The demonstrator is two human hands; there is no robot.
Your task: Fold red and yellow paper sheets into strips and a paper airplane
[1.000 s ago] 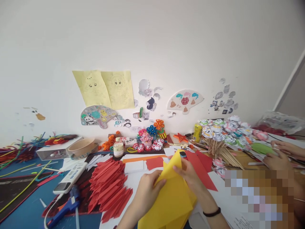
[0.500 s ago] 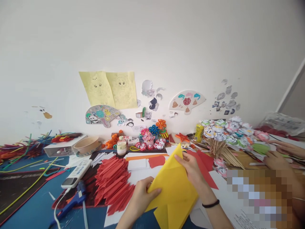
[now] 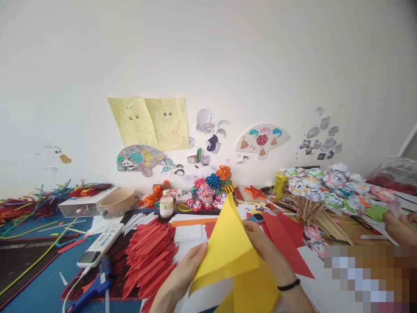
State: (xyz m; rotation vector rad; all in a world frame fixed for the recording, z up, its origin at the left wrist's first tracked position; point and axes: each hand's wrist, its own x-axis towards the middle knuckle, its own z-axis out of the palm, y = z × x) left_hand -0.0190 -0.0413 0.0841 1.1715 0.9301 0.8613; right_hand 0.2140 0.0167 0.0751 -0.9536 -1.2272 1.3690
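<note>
I hold a folded yellow paper sheet [image 3: 228,248] up in front of me over the table, its point upward. My left hand [image 3: 185,271] grips its left edge with the fingers behind the sheet. My right hand [image 3: 265,250], with a black band on the wrist, pinches its right side. A second yellow layer [image 3: 257,291] hangs below the fold. A pile of folded red paper pieces [image 3: 150,256] lies just left of my left hand. Red paper sheets [image 3: 286,243] lie to the right.
A blue glue gun [image 3: 94,287] and a white remote [image 3: 99,245] lie at the left. A small bottle [image 3: 166,204], paper flowers [image 3: 208,191] and a bowl [image 3: 117,201] stand by the wall. Paper roses on sticks [image 3: 322,191] fill the right. Another person's hand [image 3: 399,226] works at the far right.
I have raised the yellow sheet and turned it so its point stands higher; my left hand moved up along its edge. The view shifted slightly left, so the other person's hands slid right.
</note>
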